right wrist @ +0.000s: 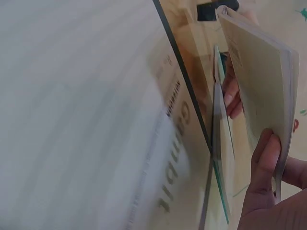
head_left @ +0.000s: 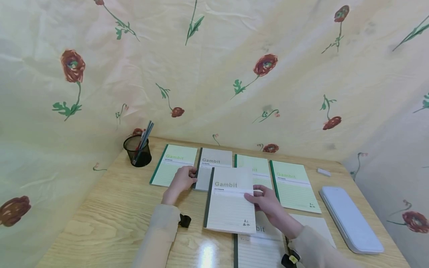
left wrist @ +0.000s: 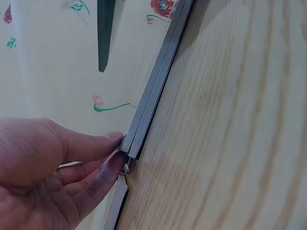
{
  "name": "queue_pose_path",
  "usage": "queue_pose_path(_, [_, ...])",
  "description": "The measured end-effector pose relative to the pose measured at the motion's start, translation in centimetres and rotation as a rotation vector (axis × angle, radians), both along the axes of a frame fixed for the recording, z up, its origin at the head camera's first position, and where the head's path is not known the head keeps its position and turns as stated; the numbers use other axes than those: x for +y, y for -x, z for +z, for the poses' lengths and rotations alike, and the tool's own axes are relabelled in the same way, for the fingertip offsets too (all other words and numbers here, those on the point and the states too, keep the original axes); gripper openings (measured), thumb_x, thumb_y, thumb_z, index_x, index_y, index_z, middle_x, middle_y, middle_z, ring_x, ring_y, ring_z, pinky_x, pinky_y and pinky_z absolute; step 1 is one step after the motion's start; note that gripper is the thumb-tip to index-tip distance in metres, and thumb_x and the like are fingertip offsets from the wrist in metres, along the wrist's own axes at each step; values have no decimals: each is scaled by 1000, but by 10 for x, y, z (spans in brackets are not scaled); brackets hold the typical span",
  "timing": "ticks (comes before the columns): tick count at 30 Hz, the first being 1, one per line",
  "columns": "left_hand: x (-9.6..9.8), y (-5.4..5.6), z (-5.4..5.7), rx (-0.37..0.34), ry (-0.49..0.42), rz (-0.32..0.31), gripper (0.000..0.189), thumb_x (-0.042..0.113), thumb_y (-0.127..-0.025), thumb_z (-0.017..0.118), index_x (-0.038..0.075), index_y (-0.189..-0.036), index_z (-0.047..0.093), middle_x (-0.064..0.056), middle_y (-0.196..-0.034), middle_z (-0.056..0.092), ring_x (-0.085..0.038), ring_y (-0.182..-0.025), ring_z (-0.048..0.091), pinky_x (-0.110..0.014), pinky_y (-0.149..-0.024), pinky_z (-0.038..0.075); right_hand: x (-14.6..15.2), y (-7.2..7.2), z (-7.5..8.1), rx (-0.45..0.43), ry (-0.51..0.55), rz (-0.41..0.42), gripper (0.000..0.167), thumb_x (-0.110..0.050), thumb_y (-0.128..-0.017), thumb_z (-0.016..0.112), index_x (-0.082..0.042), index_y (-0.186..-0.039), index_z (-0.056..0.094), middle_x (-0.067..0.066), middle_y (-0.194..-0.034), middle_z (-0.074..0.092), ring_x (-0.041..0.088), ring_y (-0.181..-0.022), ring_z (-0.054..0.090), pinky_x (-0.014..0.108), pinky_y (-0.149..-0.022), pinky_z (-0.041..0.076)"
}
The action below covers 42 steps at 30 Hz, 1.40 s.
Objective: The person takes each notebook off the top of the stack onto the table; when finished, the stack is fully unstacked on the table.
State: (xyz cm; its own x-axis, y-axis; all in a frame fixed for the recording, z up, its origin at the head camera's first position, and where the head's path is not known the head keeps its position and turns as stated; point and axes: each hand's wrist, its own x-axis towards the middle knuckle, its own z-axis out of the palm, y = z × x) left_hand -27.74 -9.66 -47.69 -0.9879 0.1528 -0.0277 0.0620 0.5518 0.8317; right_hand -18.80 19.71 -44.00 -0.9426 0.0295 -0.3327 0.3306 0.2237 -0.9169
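My right hand (head_left: 268, 203) pinches the right edge of a grey-covered Gambit notebook (head_left: 231, 210) with a dark spine, thumb on the front cover. That notebook is raised above the table; its thickness shows in the right wrist view, where fingers (right wrist: 265, 155) press its cover. At the back row, my left hand (head_left: 182, 180) is at the lower left corner of another grey notebook (head_left: 216, 155). Seen from the left wrist, two dark spines (left wrist: 156, 91) lie one on the other, and thumb and fingers pinch their near corner. The held notebook partly covers its neighbours.
Green notebooks stand in the back row: one far left (head_left: 177, 152), one partly hidden (head_left: 251, 160), one right (head_left: 295, 186). Grey notebooks (head_left: 259, 249) lie in front, partly under my right arm. A black mesh pen cup (head_left: 142, 158), white case (head_left: 352, 219) and eraser (head_left: 323, 172) flank them.
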Motion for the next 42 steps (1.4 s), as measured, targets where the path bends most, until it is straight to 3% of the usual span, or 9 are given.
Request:
queue_pose_path(11, [1, -2, 1, 0, 19, 16, 34, -4, -92, 67, -4, -126, 63, -14, -113, 66, -25, -98, 61, -40, -88, 52, -8, -33, -16, -32, -27, -37, 45, -11, -92, 72, 3, -128, 49, 9, -97, 72, 22, -78, 68, 35, -65, 53])
queue_pose_path(19, [0, -2, 1, 23, 27, 4, 34, -5, -90, 68, -5, -124, 64, -14, -111, 67, -24, -98, 61, -39, -85, 52, -17, -53, -23, -23, 27, 13, 40, -6, -91, 70, 6, -123, 49, 11, -96, 73, 24, -75, 69, 34, -62, 53])
queue_pose_path(31, [0, -2, 5, 19, 14, -1, 35, -6, -91, 66, -5, -126, 63, -15, -114, 66, -25, -100, 62, -38, -85, 53, -30, -70, -27, -32, 39, 63, 46, -6, -90, 72, 9, -124, 44, 11, -97, 73, 21, -74, 68, 32, -61, 51])
queue_pose_path(42, [0, -3, 3, -7, 0, -9, 38, -9, -91, 65, -6, -129, 61, -16, -115, 65, -25, -100, 61, -37, -83, 53, -44, -81, -32, -14, -26, 89, 46, -7, -88, 75, 9, -120, 47, 8, -94, 72, 17, -67, 65, 29, -55, 49])
